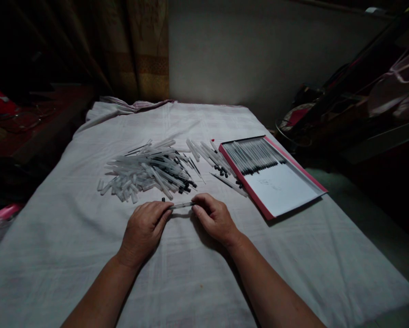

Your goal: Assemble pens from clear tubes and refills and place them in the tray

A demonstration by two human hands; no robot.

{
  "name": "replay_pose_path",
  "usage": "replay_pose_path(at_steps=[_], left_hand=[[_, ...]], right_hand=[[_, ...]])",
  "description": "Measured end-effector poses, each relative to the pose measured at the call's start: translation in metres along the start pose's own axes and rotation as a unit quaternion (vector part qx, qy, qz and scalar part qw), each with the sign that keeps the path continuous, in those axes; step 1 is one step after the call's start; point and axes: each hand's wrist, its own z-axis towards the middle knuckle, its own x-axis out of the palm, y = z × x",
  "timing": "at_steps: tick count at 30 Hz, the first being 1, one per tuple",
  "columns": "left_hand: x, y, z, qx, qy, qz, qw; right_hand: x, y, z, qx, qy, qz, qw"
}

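Between my two hands lies a slim clear pen (182,206), held level just above the cloth. My left hand (145,228) pinches its left end, and my right hand (214,217) pinches the right end, where something dark shows at the fingertips. Just beyond the hands spreads a pile of pen parts (146,168): clear barrels, dark refills, short translucent caps and small black pieces. A lone black piece (163,199) sits close to my left fingers. Right of the pile, a shallow red-edged box (271,193) holds a row of pens (254,155) in its far half.
A white cloth (177,282) covers the table. More barrels and black pieces (214,157) lie against the box's left side. Behind stand a curtain (149,54) and a pale wall (231,59). A dark side table (40,123) is at left; cluttered objects (300,114) are at right.
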Motion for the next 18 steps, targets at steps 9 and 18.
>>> replay_pose_path(at_steps=[9, 18], left_hand=[[0.0000, -0.0005, 0.0003, -0.001, -0.001, 0.005, 1.000], [-0.0002, -0.0003, -0.0002, -0.011, 0.003, -0.002, 1.000]], right_hand=[[-0.0010, -0.0006, -0.0004, 0.005, 0.011, 0.005, 1.000], [-0.0013, -0.0007, -0.0008, 0.005, 0.013, 0.001, 1.000]])
